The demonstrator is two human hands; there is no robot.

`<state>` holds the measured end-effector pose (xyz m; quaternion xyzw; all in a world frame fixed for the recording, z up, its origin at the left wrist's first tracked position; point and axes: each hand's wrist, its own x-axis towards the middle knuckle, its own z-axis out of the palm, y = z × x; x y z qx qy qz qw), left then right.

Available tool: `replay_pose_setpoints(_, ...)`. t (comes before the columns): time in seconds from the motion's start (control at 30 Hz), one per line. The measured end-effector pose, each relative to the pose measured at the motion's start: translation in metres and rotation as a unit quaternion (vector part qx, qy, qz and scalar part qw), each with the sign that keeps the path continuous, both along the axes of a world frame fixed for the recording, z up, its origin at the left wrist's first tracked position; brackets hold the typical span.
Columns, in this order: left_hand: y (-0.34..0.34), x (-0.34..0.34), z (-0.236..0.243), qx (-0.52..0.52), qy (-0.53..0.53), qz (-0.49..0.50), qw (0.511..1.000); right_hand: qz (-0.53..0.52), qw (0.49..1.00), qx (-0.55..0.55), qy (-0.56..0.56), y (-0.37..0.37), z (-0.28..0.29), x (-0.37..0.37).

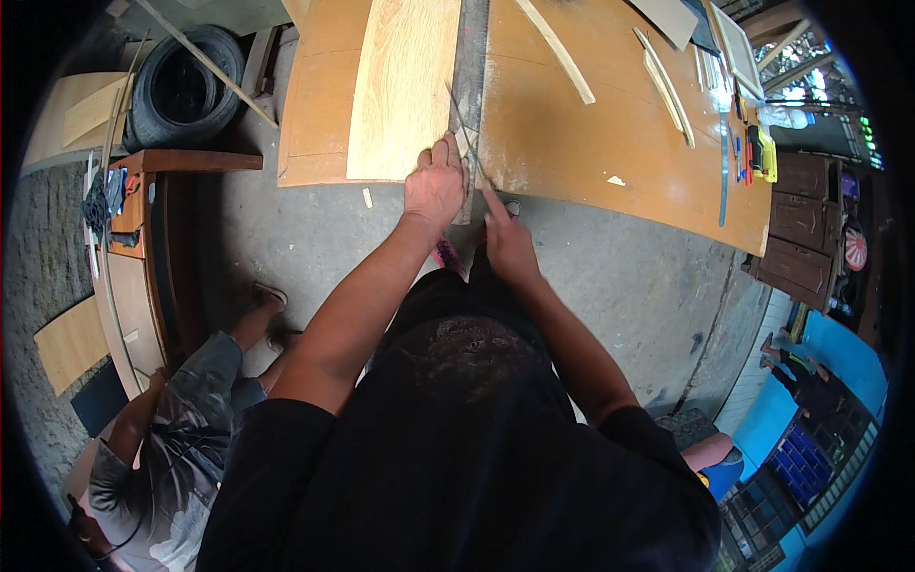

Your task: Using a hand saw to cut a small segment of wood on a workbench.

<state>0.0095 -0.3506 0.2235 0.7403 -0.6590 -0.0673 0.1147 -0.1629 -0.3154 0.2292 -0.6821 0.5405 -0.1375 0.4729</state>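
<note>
My left hand (pixel 434 191) is pressed over the right edge of a pale wood-grain board (pixel 400 76), its fingers curled on a small pale piece (pixel 467 141) beside a long, worn dark strip (pixel 470 43). My right hand (pixel 507 243), just below and right of it, is closed on the handle of a long thin tool (pixel 456 103), apparently a saw, which slants up-left across the small piece and dark strip. The orange-brown worktable (pixel 610 143) lies under the board.
Loose wood strips (pixel 667 86) and several hand tools (pixel 758 153) lie on the table's right. Tyres (pixel 152 86) and a wooden cabinet (pixel 152 238) stand left. Another person (pixel 181 429) sits at lower left. A dark drawer unit (pixel 801 229) is at right; another person (pixel 801 381) is beyond.
</note>
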Motion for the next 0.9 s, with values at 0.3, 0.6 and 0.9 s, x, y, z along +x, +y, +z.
replay_pose_setpoints(0.3, -0.003, -0.002, 0.001, 0.003, 0.0, 0.005, 1.0, -0.02, 1.0, 0.004, -0.012, 0.06, -0.015, -0.035)
replay_pose_setpoints(0.6, -0.001, -0.001, 0.001, 0.003, -0.002, -0.001, 1.0, -0.007, 0.997, -0.061, -0.037, -0.02, -0.002, 0.02)
replay_pose_setpoints(0.9, 0.0, -0.001, -0.001, -0.003, -0.006, 0.001, 1.0, -0.016, 0.996, -0.077, -0.042, 0.052, -0.023, -0.031)
